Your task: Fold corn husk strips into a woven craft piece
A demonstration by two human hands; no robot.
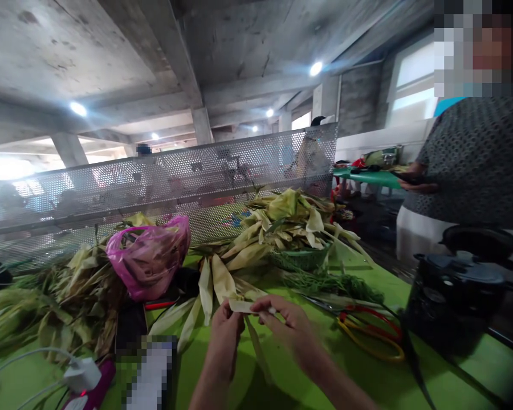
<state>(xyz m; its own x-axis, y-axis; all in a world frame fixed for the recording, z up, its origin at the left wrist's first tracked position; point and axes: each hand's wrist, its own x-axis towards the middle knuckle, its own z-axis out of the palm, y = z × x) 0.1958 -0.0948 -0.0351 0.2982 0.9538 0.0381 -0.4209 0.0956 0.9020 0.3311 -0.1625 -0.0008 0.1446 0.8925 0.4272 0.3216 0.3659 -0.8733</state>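
Between my two hands a pale strip of corn husk (241, 306) is stretched, just above the green tabletop. My left hand (226, 327) is closed on its left end, with the fingers curled. The fingers of my right hand (284, 322) pinch the strip near its right end. Right behind them, several loose corn husks (222, 279) fan out on the table. A larger heap of husks (288, 219) fills a green basket (299, 259) farther back. To the right lie scissors (370, 336) with yellow and red handles.
At the left stand a pink plastic bag (149, 267) of husks, dried husks (81, 290) and a power strip (89, 393) with a white charger. Green stringy strands (333, 285) and a black pot-like container (457, 296) sit right. A person (474, 154) stands beyond; a perforated metal screen (222, 171) runs behind.
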